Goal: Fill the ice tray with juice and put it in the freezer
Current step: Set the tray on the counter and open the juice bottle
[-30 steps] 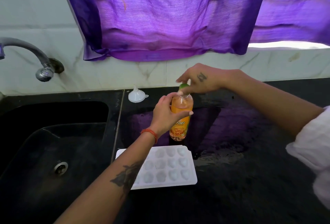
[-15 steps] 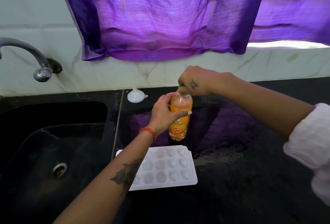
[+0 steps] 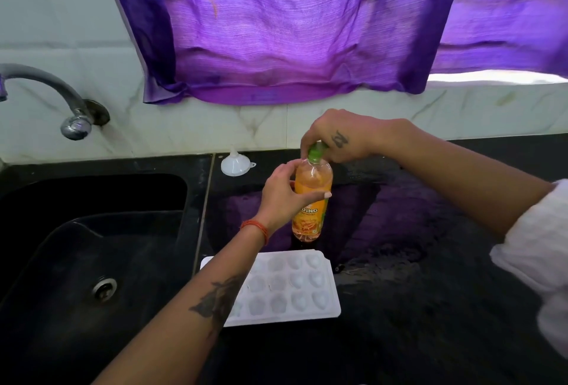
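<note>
An orange juice bottle [image 3: 309, 209] with a green cap [image 3: 314, 152] stands upright on the black counter. My left hand [image 3: 281, 197] grips the bottle's upper body. My right hand [image 3: 335, 137] pinches the cap from above. In front of the bottle lies a white ice tray [image 3: 295, 286] with several empty hollows, its left part hidden under my left forearm.
A small white funnel [image 3: 235, 165] sits upside down at the back of the counter [image 3: 430, 308]. A black sink [image 3: 92, 255] with a drain lies to the left under a metal tap [image 3: 72, 117]. A purple curtain [image 3: 292, 31] hangs over the tiled wall behind.
My right hand has turned on the cap, so the green cap shows more between the fingers. The bottle and my left hand have stayed in place.
</note>
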Demonstrator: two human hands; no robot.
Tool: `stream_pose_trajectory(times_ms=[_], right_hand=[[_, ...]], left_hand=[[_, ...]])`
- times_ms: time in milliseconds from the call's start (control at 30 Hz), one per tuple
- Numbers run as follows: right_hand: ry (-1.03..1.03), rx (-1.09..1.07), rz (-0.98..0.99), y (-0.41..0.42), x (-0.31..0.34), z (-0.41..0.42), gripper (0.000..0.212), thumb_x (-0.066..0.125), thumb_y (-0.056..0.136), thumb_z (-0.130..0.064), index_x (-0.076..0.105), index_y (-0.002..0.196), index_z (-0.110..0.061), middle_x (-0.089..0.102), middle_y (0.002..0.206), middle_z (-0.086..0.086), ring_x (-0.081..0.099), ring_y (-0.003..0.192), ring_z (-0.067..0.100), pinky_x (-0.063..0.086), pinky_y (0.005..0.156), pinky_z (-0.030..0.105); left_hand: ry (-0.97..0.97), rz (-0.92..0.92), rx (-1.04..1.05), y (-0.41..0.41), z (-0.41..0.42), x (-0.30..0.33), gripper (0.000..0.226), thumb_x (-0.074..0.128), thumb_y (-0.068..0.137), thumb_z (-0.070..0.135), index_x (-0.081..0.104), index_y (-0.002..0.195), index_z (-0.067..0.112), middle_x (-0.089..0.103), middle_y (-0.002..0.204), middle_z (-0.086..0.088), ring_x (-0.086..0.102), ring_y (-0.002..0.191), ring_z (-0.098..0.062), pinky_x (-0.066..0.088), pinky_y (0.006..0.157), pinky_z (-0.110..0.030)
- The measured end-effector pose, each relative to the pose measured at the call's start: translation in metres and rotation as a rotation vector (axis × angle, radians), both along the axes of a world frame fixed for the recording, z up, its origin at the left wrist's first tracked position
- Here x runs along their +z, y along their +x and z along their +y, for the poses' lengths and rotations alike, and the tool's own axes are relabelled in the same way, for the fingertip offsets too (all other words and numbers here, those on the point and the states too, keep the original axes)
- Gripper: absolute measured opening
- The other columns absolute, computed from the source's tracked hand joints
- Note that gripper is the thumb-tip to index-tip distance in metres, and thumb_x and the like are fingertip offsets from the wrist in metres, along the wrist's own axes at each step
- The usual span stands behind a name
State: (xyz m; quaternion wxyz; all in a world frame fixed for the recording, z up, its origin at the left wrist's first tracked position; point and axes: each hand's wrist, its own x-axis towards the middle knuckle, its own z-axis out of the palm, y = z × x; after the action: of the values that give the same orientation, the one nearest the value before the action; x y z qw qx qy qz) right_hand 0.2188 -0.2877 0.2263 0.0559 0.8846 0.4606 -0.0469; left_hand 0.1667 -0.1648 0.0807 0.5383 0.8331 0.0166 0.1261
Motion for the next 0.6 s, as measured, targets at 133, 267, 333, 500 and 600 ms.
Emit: stream_pose_trajectory(times_ms=[133, 267, 333, 500, 600], right_hand=[[0.076, -0.027, 0.007, -0.002, -0.001, -0.004, 0.032, 0.066, 0.083, -0.029, 0.063, 0.114, -0.023, 0.065, 0.098, 0.002, 0.056, 0.088, 0.020, 0.047, 0.078, 0.031], [0.112, 0.019, -0.017, 0.000, -0.001, -0.002, 0.024, 0.064, 0.084, -0.018, 0.068, 0.108, -0.020, 0.069, 0.100, 0.003, 0.054, 0.080, 0.013, 0.042, 0.075, 0.025], [0.201, 0.017, -0.029, 0.000, 0.008, -0.005, 0.025, 0.066, 0.082, -0.016, 0.069, 0.106, -0.022, 0.069, 0.101, -0.001, 0.052, 0.078, 0.008, 0.039, 0.073, 0.021], [0.762, -0.184, 0.101, -0.008, -0.004, -0.052, 0.035, 0.076, 0.073, -0.024, 0.067, 0.107, -0.024, 0.063, 0.089, -0.010, 0.059, 0.072, 0.003, 0.040, 0.064, -0.001], [0.875, -0.487, 0.165, -0.019, -0.078, -0.073, 0.041, 0.078, 0.071, -0.016, 0.064, 0.109, -0.018, 0.068, 0.095, 0.001, 0.059, 0.073, 0.007, 0.043, 0.070, 0.004]], left_hand=[[-0.019, -0.011, -0.001, -0.001, -0.002, -0.002, 0.077, 0.085, 0.059, 0.037, 0.051, 0.126, 0.022, 0.055, 0.118, -0.001, 0.058, 0.105, -0.019, 0.054, 0.088, -0.042], [-0.029, 0.010, -0.017, -0.002, -0.003, -0.003, 0.076, 0.083, 0.064, 0.037, 0.047, 0.129, 0.024, 0.054, 0.123, -0.001, 0.057, 0.107, -0.019, 0.053, 0.089, -0.043], [-0.036, 0.046, -0.062, -0.002, -0.001, -0.003, 0.075, 0.080, 0.067, 0.038, 0.043, 0.132, 0.026, 0.053, 0.128, -0.002, 0.057, 0.110, -0.020, 0.052, 0.092, -0.045], [-0.075, 0.027, 0.025, -0.018, -0.003, -0.016, 0.094, 0.078, 0.071, 0.038, 0.020, 0.146, 0.032, 0.037, 0.145, -0.002, 0.052, 0.118, -0.020, 0.049, 0.096, -0.040], [-0.136, 0.084, 0.046, -0.032, -0.004, -0.033, 0.092, 0.078, 0.072, 0.035, 0.022, 0.146, 0.030, 0.039, 0.145, 0.000, 0.053, 0.118, -0.018, 0.047, 0.097, -0.038]])
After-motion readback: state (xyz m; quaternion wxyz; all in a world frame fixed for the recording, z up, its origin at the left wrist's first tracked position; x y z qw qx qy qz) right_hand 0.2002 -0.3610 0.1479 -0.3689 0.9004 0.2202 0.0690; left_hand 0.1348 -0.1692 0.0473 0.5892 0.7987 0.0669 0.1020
